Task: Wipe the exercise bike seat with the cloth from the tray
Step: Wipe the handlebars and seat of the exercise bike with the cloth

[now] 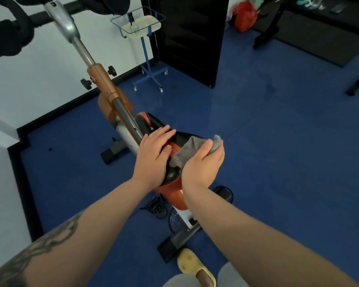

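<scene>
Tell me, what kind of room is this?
Probably a small gym or rehab room: an exercise bike on blue floor matting, another black equipment frame behind, and a wheeled tray stand.

The seat (175, 162) is black with orange sides and a fine perforated dot pattern at its rear; the cloth (187, 152) is plain grey. The floor (278, 141) is blue, the wall (39, 79) white with black skirting. The tray (140, 25) is cream on a blue stand (146, 56); the slipper (195, 268) is yellow.
</scene>
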